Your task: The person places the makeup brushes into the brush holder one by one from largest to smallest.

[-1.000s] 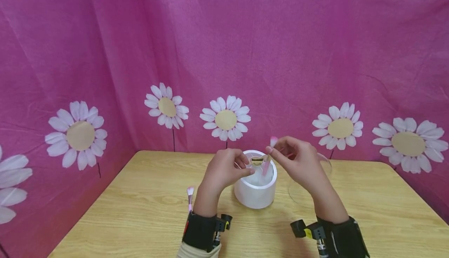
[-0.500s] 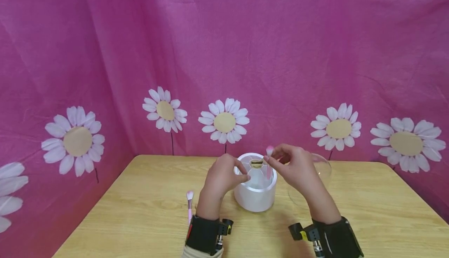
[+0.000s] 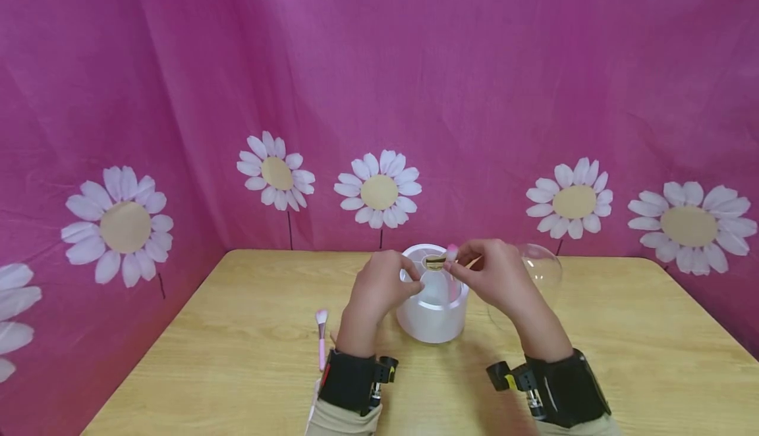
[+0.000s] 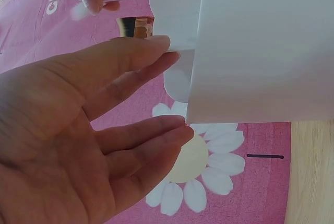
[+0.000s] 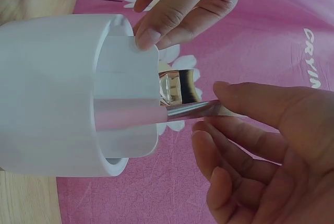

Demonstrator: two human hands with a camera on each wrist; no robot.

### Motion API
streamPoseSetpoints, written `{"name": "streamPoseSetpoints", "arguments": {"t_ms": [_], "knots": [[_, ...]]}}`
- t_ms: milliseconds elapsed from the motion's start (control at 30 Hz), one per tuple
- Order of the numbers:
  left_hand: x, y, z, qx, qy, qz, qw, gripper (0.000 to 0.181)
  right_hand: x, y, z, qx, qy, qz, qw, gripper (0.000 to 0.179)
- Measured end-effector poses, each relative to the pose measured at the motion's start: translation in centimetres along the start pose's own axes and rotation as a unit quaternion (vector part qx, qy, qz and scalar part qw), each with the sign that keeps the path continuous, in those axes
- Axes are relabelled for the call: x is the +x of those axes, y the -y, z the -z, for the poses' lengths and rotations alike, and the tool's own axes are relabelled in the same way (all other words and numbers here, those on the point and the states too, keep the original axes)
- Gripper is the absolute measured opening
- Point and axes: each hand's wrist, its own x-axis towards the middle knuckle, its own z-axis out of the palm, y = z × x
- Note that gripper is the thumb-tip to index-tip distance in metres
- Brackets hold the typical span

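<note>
A white round brush holder (image 3: pixel 433 324) stands on the table, with a pale divider (image 5: pixel 128 72) rising above its rim. My left hand (image 3: pixel 379 284) pinches the divider's edge between thumb and index finger. On the other side, my right hand (image 3: pixel 495 268) pinches a makeup brush (image 5: pixel 130 117) by its silver ferrule, bristles up. This brush's pink handle reaches down inside the holder, where its lower end is hidden. Beyond the divider stands a second makeup brush (image 5: pixel 182 85) with a gold ferrule and dark, light-tipped bristles.
Another pink-handled makeup brush (image 3: pixel 322 340) lies on the wooden table (image 3: pixel 237 357) beside my left forearm. A clear dome lid (image 3: pixel 542 265) sits behind my right hand, partly covered by it. A pink flowered cloth (image 3: pixel 474 93) hangs at the table's back edge.
My right hand has brought the pink brush lower into the holder and slightly left. The left hand keeps its place at the divider.
</note>
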Motion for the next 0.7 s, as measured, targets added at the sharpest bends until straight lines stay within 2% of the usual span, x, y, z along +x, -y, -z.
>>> {"name": "streamPoseSetpoints", "arguments": {"t_ms": [233, 700], "knots": [[0.05, -0.16, 0.32, 0.000, 0.006, -0.002, 1.0000, 0.006, 0.07, 0.10, -0.03, 0.000, 0.022, -0.014, 0.9997, 0.017], [-0.02, 0.01, 0.41, -0.001, 0.009, -0.010, 0.9999, 0.005, -0.09, 0.26, -0.06, -0.001, 0.037, -0.037, 0.9986, 0.017]]}}
